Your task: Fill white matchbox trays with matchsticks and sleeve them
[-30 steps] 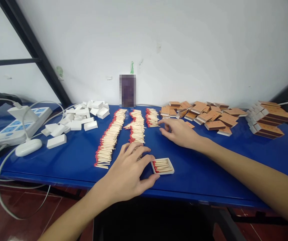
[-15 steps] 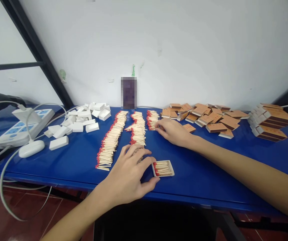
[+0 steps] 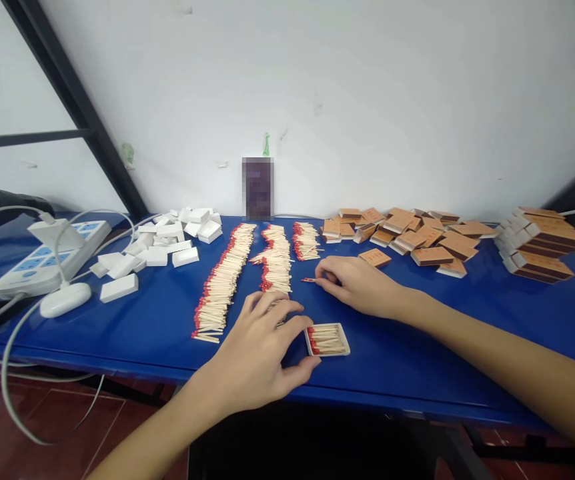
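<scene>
Matches with red heads (image 3: 309,280) stick out from the pinched fingertips of my right hand (image 3: 360,285), just above or on the blue table; how many is hidden. My left hand (image 3: 262,353) grips the left end of a small white matchbox tray (image 3: 346,343) between thumb and forefinger. Inside that tray lies a layer of matches (image 3: 326,339), heads to the left. Beyond my hands are a short row of matches (image 3: 307,241), a middle row (image 3: 276,257) partly covered by my left fingers, and a long row (image 3: 225,280) on the left.
White trays (image 3: 167,233) lie heaped at the back left, near a power strip (image 3: 50,260) with cables. Orange matchbox sleeves (image 3: 412,233) are scattered at the back right, beside stacked matchboxes (image 3: 542,243). A pixelated dark rectangle (image 3: 258,189) stands against the wall.
My right hand has come away from the short row toward the tray, with matches now showing in its fingertips. My left hand stays at the tray.
</scene>
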Action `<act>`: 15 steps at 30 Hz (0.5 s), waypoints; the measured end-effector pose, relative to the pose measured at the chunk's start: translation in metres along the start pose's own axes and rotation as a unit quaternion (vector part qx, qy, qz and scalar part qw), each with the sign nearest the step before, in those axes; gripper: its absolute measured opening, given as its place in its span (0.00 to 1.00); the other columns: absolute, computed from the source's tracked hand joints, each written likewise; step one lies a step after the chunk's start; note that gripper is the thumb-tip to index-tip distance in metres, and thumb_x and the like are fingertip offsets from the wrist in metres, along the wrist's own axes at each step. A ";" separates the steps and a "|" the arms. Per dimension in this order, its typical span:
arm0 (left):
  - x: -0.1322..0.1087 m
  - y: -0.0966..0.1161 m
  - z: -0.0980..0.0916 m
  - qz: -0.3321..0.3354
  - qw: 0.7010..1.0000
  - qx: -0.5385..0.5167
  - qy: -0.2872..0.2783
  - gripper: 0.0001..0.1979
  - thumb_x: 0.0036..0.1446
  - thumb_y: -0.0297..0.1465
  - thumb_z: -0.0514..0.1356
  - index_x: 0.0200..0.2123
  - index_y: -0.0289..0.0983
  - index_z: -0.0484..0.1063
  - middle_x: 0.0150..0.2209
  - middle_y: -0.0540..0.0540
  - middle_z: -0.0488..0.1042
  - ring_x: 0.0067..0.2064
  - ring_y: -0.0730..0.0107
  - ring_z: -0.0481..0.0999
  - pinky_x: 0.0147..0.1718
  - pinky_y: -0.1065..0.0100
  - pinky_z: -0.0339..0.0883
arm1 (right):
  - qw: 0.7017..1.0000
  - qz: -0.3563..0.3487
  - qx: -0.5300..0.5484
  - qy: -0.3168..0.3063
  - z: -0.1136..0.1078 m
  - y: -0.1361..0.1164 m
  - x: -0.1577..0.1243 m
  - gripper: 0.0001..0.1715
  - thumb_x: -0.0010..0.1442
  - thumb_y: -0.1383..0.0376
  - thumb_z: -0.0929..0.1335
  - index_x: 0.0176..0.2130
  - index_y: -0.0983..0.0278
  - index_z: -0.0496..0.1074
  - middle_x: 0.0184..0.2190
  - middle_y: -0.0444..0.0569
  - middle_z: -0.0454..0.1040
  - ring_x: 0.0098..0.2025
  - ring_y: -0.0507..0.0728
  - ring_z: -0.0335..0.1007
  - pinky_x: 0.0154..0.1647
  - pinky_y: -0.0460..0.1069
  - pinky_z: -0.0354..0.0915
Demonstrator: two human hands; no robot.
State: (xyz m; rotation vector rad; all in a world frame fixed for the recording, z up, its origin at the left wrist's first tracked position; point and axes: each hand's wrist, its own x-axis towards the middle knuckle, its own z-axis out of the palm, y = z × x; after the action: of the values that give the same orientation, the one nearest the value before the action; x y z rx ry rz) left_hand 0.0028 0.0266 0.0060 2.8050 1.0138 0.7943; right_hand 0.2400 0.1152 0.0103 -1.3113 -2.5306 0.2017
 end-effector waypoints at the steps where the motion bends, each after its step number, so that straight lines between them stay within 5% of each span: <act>1: 0.000 0.000 0.000 0.000 1.000 0.000 0.000 0.14 0.61 0.37 0.63 0.48 0.39 0.73 0.51 0.44 0.74 0.57 0.55 0.68 0.57 0.52 0.58 | 1.000 0.001 0.000 0.000 0.000 -0.001 -0.001 0.07 0.65 0.65 0.63 0.37 0.63 0.69 0.32 0.48 0.73 0.31 0.54 0.65 0.31 0.49 0.54; 15: 0.002 0.000 0.000 0.003 1.000 -0.007 -0.004 0.14 0.62 0.37 0.62 0.49 0.39 0.73 0.51 0.44 0.74 0.56 0.55 0.68 0.57 0.53 0.58 | 0.999 -0.009 -0.028 0.035 0.002 -0.004 0.005 0.08 0.67 0.66 0.60 0.36 0.63 0.67 0.34 0.49 0.73 0.32 0.54 0.65 0.32 0.49 0.54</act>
State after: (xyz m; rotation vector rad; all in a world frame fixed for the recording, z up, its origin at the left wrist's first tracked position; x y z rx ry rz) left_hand 0.0037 0.0279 0.0068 2.7994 0.9956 0.7867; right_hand 0.2336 0.1176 0.0104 -1.2910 -2.5054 0.0802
